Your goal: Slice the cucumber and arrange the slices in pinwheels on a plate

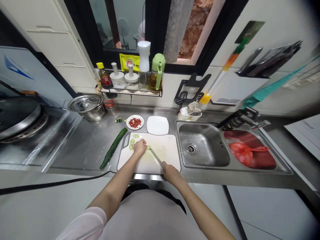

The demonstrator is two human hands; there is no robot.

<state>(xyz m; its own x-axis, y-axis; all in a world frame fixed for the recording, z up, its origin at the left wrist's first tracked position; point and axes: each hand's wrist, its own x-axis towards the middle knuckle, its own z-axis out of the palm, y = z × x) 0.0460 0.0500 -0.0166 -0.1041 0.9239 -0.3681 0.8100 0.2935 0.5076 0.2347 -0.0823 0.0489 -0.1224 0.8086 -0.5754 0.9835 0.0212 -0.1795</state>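
My right hand (170,172) is closed round the handle of a knife (156,156), whose blade points up and left over the white cutting board (165,146). At the blade's tip lies a pale green cucumber slice (148,147). My left hand (140,147) rests on the board just left of that slice, its fingers bent together; whether they hold anything is hidden. Several cucumber slices (131,144) lie at the board's left side, beside my left fingers. A long dark green cucumber (113,148) lies on the steel counter left of the board.
Behind the board stand a plate of chopped red pieces (135,122) and a white square plate (157,125). A lidded steel pot (88,107) is at the back left. The sink (203,145) adjoins on the right, with a red bag (241,154) in its far basin.
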